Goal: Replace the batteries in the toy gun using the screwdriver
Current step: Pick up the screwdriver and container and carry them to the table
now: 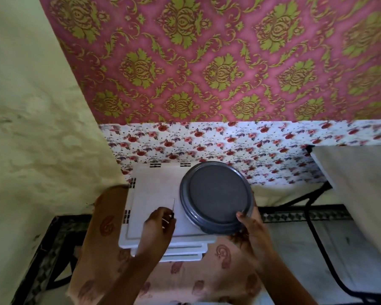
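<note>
Head view shows no toy gun anywhere; I cannot tell whether it sits inside the round container or out of sight. The one task tool on show is the screwdriver (173, 209), a thin one with a bright metal shaft pointing away from the person and a dark handle pinched between the curled fingers and thumb of the left hand (160, 225). It looks light and stiff, likely easy to roll or drop from a fingertip pinch; the dark handle is the sensible place to hold it, with the shaft left free for the screw.

The right hand (250, 230) grips the near right edge of a grey round lid (216, 197) that sits on a pale container, fingers curled round its rim. The lid looks like smooth rigid plastic, probably light, and its raised rim gives the obvious purchase for lifting or twisting.

Both things rest on a white plastic crate lid (154, 192) with small slotted vents along its edges, which seems to top a stack of similar white pieces. Below it lies a peach printed cloth (185, 274), perhaps the person's garment. Behind runs a band of rose-patterned floral paper (229, 139) under pink and gold damask wallpaper (207, 58), with a rough cream wall (31, 106) on the left. A pale slab on a black metal frame (359, 183) stands to the right, over a light floor with a dark patterned border
</note>
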